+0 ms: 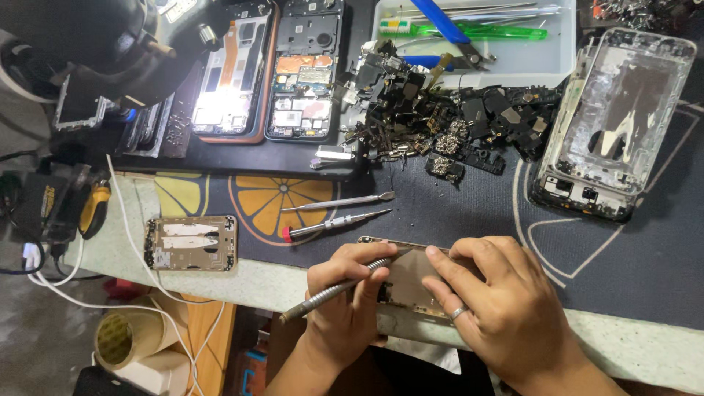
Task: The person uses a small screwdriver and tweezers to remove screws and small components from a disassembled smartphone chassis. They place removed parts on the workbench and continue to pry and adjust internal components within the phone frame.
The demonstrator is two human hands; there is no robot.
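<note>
Dark rubbery matting covers the pale speckled worktop (645,352), strewn with black phone scraps. At its near edge the left hand (345,308) pinches a slim knurled metal screwdriver (334,290), tip angled up-right onto a flat gold phone frame (407,282) lying crosswise, while the right hand (499,301) presses curled fingers on it

Pale speckled workbench (631,345), covered mostly by a dark work mat (469,213) with an orange citrus print. On the mat: two metal tools (337,213) left of centre; behind them a heap of small black phone parts (455,125); far right of the heap, a stripped phone frame (616,125). Left of the mat, on bare bench, a gold phone frame (191,243).
</note>
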